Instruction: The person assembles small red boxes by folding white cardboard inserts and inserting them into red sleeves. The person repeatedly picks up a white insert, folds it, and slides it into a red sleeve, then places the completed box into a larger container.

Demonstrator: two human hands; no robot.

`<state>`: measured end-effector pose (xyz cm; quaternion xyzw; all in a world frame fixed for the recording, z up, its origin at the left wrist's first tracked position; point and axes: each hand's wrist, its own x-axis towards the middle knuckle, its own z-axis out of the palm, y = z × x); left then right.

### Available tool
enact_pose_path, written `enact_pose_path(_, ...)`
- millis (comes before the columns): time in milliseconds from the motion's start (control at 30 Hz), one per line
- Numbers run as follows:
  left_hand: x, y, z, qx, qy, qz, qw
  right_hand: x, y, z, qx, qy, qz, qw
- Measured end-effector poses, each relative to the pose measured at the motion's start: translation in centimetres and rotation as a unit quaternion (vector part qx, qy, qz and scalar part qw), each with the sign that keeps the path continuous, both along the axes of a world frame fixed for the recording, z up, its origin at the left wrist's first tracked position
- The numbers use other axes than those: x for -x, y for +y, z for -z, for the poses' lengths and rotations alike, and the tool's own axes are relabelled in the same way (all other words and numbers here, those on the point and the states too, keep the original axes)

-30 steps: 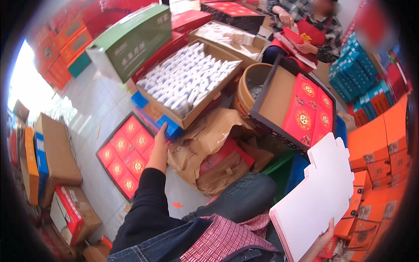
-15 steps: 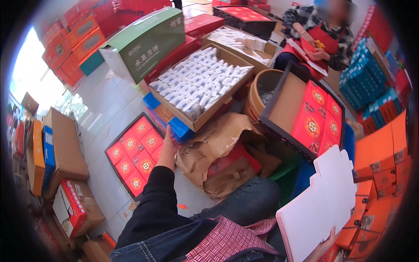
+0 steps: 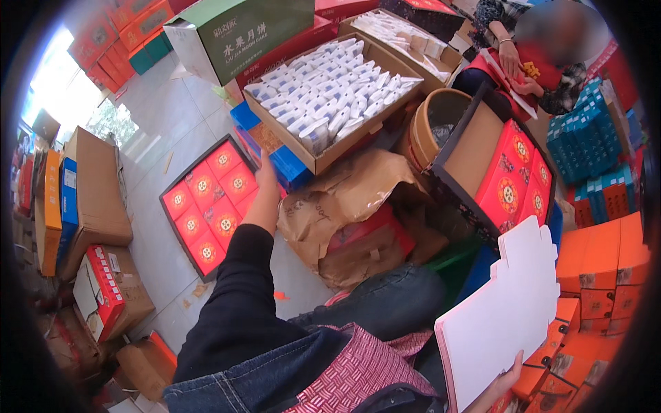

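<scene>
My left hand [image 3: 268, 184] reaches out at the right edge of a black-rimmed tray [image 3: 184, 248] filled with red patterned boxes [image 3: 226, 224]. One finger points stretched forward; the others are partly hidden, and I see nothing held in them. Just beyond the hand lies a blue box [image 3: 290, 168]. At the lower right, my right hand [image 3: 509, 377] grips the lower edge of a stack of white cardboard sheets [image 3: 492, 313] with a stepped outline, tilted beside my knee. Close to my left forearm sits crumpled brown paper [image 3: 344, 199], with something red inside it.
An open carton of white packets [image 3: 337, 96] stands ahead, by a green box [image 3: 241, 38]. To its right are a round wooden tub [image 3: 430, 131] and a black-rimmed tray [image 3: 458, 162] with red boxes. Orange boxes [image 3: 592, 258] are stacked at right. A co-worker [image 3: 516, 62] handles something red.
The whole view has tilted, so the scene sits higher in the picture. My left hand stays by the tray's edge, and my right hand keeps the white sheets in its grip.
</scene>
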<state>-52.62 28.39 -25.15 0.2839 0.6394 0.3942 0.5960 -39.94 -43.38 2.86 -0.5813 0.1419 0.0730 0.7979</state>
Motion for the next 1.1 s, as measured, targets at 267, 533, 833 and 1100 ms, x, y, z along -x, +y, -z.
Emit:
enact_pose_path(267,-4.8,-10.1,-15.5,-0.542,0.041,0.261,0.798,2.1,0.2,0.4,0.231,-0.083,0.089,0.965)
enact_pose_path(533,-3.2,-32.0,-21.2,0.039,-0.252,0.628,0.736,2.1,9.3,3.8,0.162,-0.117,-0.021,0.980)
enact_pose_path(833,0.8,-33.7,-19.8,-0.593,-0.029,0.621,0.511,7.8,4.3,8.5,0.059,-0.005,-0.021,0.998)
enact_pose_path(1100,2.5,-36.1,-24.6,-0.601,-0.100,0.776,0.166,9.2,1.1,6.9,0.493,-0.243,-0.024,0.835)
